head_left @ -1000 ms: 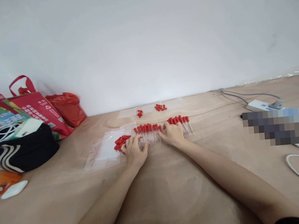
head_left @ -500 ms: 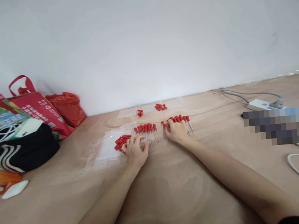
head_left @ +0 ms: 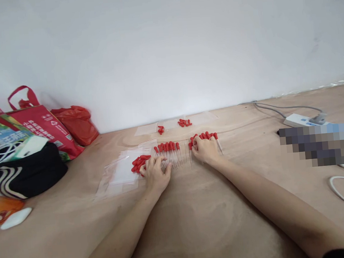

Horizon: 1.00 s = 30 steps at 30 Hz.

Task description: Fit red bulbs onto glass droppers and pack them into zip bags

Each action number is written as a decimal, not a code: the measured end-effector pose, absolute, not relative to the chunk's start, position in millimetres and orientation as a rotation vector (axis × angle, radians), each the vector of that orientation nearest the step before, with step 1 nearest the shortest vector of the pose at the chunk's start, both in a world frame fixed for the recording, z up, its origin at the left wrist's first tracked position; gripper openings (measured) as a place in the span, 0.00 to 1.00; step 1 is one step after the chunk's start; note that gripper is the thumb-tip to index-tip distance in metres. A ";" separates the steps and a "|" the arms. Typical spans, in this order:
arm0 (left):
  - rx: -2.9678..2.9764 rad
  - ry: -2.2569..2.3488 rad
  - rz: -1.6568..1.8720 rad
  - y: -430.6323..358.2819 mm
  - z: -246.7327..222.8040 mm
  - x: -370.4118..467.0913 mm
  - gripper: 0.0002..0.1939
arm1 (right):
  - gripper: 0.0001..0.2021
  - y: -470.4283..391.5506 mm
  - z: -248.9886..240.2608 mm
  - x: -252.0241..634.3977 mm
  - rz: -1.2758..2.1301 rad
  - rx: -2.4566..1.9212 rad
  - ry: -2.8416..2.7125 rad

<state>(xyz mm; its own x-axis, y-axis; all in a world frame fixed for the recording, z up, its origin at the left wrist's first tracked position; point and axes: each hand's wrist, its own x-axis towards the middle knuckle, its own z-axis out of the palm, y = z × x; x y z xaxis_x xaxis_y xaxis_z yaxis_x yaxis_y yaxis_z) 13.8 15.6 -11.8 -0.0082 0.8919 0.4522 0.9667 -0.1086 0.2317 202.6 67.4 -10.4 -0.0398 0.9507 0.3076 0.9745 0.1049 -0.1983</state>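
Clear droppers with red bulbs (head_left: 167, 146) lie side by side in a row on the wooden table (head_left: 180, 224). My left hand (head_left: 157, 173) rests with fingers apart between that row and a pile of loose red bulbs (head_left: 138, 163), which lies on clear plastic bags (head_left: 118, 174). To the right, my right hand (head_left: 205, 150) covers part of a second group of red-bulbed droppers (head_left: 215, 135). Its thumb and index finger are pressed together by a red bulb at the group's left end; what they pinch is too small to tell.
Farther back are more clear bags (head_left: 206, 118) and two small heaps of red pieces (head_left: 184, 122). Shopping bags (head_left: 42, 124) and a black striped item (head_left: 34, 173) stand at the left. On the right lie a power strip (head_left: 297, 120) and cables (head_left: 335, 191).
My right hand has shifted slightly right. The red bulb that lay at the far left of the right group is now closer to the group. My left hand has barely moved.
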 end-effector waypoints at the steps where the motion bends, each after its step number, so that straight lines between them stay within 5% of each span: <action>1: -2.104 -1.993 -0.758 15.3 -12.3 14.1 0.08 | 0.11 67.3 -10.2 201.6 -0.092 -1.886 -2.036; 11: -1.988 -1.962 -0.711 39.0 11.3 -18.8 0.14 | 0.12 67.5 -10.6 177.0 0.016 -1.803 -2.131; 16: -2.172 -1.931 -0.449 52.5 32.2 -52.3 0.04 | 0.12 66.9 -7.8 175.6 -0.006 -1.908 -2.173; 30: -2.306 -1.835 0.198 32.1 54.3 -27.1 0.07 | 0.12 47.9 -16.4 194.3 -0.258 -1.741 -2.130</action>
<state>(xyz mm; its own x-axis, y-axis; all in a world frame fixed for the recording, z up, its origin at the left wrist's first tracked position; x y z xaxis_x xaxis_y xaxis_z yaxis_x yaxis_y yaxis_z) -27.1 32.1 54.3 0.2260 0.9740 0.0124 0.9491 -0.2174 -0.2281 194.3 47.9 -16.4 -0.1629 0.9027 0.3983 0.9716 0.2170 -0.0944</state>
